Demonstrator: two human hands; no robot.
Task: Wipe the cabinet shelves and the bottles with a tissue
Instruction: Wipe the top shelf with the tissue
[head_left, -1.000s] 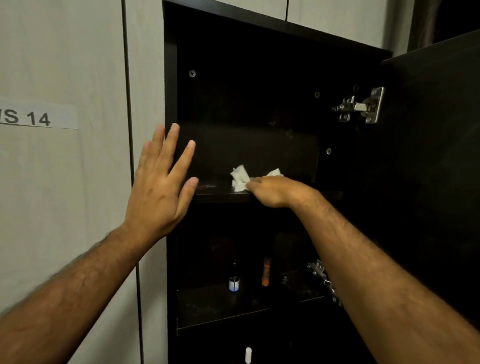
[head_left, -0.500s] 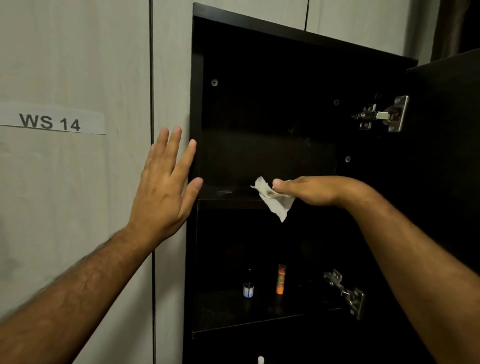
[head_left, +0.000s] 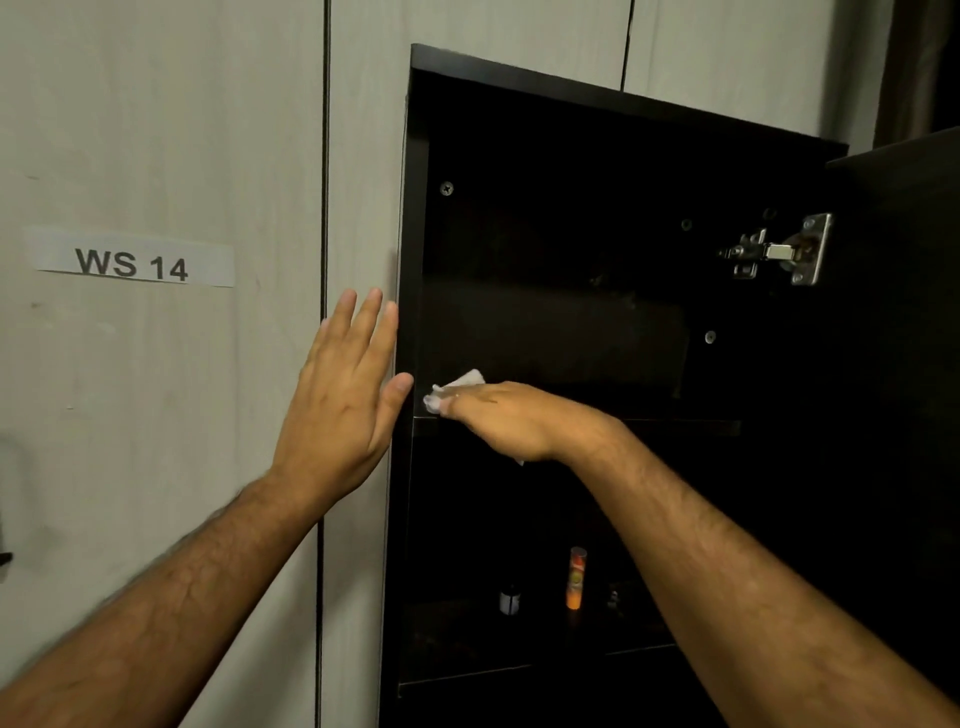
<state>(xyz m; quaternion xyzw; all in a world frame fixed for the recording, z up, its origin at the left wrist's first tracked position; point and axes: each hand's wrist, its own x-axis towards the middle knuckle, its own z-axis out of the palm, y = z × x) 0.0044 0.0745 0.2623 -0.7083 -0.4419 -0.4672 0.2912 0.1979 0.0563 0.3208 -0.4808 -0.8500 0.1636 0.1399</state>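
The dark cabinet stands open, its upper shelf (head_left: 675, 427) at hand height. My right hand (head_left: 498, 418) lies palm-down at that shelf's left end and holds a white tissue (head_left: 457, 387) against it, close to the cabinet's left wall. My left hand (head_left: 345, 395) is flat with straight fingers against the pale panel beside the cabinet's left edge, its thumb at the dark frame. On the lower shelf (head_left: 467, 644) stand a small dark bottle (head_left: 510, 600) with a white label and an orange tube-shaped bottle (head_left: 576, 577).
The cabinet door (head_left: 904, 364) hangs open on the right, with a metal hinge (head_left: 779, 252) at its upper inner edge. Pale panels with a "WS 14" label (head_left: 132, 262) fill the left side.
My right hand slid the tissue leftward along the upper shelf to its left end. The view shifted, so the cabinet sits further right. My left hand stays flat on the panel.
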